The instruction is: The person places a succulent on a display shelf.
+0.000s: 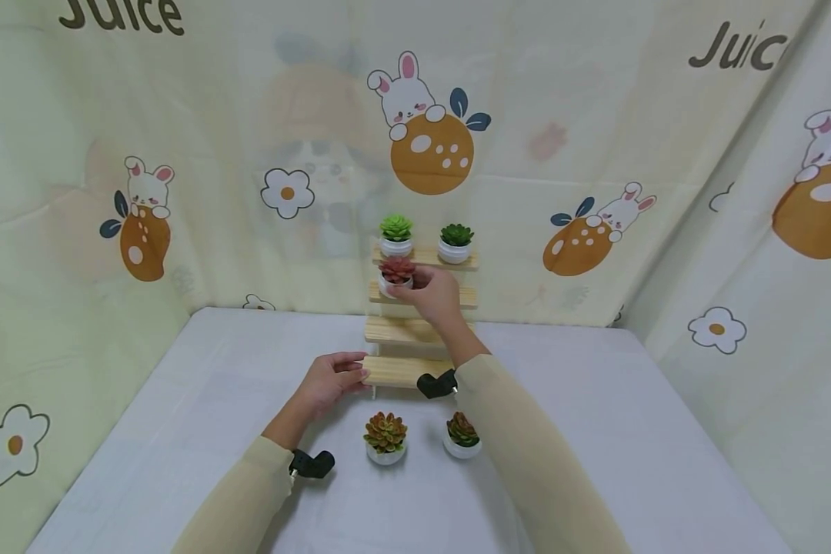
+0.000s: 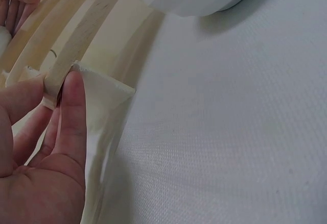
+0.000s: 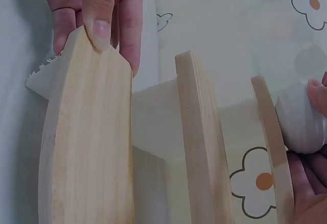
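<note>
My right hand (image 1: 438, 294) grips the white pot (image 3: 301, 124) of a red artificial succulent (image 1: 398, 269) at the left end of the second shelf from the top. Its thumb and fingers lie on either side of the pot. The light wooden stand has stepped boards, the lowest (image 1: 405, 372) in front. My left hand (image 1: 328, 382) pinches the left end of this lowest board; in the left wrist view the thumb (image 2: 23, 99) is on one face and the fingers on the other. A bright green succulent (image 1: 396, 228) and a dark green succulent (image 1: 456, 235) stand on the top shelf.
On the white tabletop (image 1: 249, 400), in front of the stand, sit an orange-green succulent (image 1: 385, 432) and a red-green succulent (image 1: 462, 429), the latter partly behind my right sleeve (image 1: 526, 438). A printed curtain (image 1: 235, 254) hangs close behind the stand.
</note>
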`<state>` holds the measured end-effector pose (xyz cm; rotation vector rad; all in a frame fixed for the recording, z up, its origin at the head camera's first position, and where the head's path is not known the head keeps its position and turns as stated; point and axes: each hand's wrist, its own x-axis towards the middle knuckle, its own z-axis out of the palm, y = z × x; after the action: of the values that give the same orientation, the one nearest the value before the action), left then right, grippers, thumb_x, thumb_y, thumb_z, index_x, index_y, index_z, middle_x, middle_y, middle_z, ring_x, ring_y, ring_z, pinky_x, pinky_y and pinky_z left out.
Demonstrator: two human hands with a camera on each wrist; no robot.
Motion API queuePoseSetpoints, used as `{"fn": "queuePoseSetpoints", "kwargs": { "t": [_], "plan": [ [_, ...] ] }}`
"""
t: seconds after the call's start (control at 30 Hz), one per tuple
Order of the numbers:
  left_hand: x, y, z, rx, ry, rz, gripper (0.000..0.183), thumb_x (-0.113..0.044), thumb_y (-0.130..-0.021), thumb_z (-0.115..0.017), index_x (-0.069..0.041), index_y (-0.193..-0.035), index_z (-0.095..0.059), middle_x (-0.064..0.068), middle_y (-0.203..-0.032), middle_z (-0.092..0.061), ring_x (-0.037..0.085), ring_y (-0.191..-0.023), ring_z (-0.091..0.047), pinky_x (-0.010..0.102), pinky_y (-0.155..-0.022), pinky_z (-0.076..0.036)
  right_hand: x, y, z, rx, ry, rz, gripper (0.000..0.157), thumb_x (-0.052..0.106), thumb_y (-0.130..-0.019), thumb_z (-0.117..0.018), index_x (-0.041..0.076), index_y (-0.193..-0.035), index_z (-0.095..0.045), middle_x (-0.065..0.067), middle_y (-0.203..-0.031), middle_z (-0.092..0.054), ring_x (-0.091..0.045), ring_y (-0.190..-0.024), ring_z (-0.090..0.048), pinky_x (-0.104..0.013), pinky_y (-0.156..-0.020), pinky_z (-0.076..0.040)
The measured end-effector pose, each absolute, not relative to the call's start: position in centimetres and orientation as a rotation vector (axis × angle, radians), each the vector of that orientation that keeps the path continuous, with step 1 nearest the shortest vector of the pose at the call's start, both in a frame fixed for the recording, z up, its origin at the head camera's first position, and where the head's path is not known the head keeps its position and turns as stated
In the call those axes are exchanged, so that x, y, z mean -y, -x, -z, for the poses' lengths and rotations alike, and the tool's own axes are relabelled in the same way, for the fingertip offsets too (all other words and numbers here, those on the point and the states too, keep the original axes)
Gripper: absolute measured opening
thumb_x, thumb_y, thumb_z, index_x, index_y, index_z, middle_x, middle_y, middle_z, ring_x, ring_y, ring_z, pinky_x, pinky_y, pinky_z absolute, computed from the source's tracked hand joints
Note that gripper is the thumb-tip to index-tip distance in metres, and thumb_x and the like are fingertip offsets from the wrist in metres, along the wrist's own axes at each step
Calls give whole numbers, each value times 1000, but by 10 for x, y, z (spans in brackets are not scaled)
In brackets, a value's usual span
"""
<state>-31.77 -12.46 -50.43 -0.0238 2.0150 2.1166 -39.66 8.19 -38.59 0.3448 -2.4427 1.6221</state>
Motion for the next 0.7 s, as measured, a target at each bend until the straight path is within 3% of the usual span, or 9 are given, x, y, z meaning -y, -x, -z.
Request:
{"fn": "queuePoseSetpoints", "kwargs": {
  "t": [0.27, 0.53, 0.7],
  "plan": [
    [123, 317, 503, -2006, 27, -2119, 43, 5, -96, -65, 5, -139, -59, 20, -116, -65, 20, -93, -71, 36, -88, -66, -78, 395, 384, 2456, -292, -1593, 41, 29, -79, -90, 9, -113, -78, -9, -106, -78, -16, -93, -70, -21, -70, -56],
    [124, 316, 503, -2013, 11, -2116, 43, 4, -97, -64, 7, -139, -57, 20, -114, -65, 19, -93, -70, 37, -89, -65, -79, 392, 384, 2510, -303, -1563, 47, 32, -84, -87, 9, -122, -74, -9, -114, -76, -21, -104, -70, -35, -87, -62],
    [124, 315, 502, -2019, 9, -2102, 43, 3, -98, -64, 6, -140, -57, 20, -116, -64, 19, -93, -70, 38, -91, -65, -86, 386, 387, 2498, -331, -1616, 54, 33, -85, -86, 11, -131, -70, -8, -128, -72, -22, -115, -69, -38, -100, -61]
  ]
}}
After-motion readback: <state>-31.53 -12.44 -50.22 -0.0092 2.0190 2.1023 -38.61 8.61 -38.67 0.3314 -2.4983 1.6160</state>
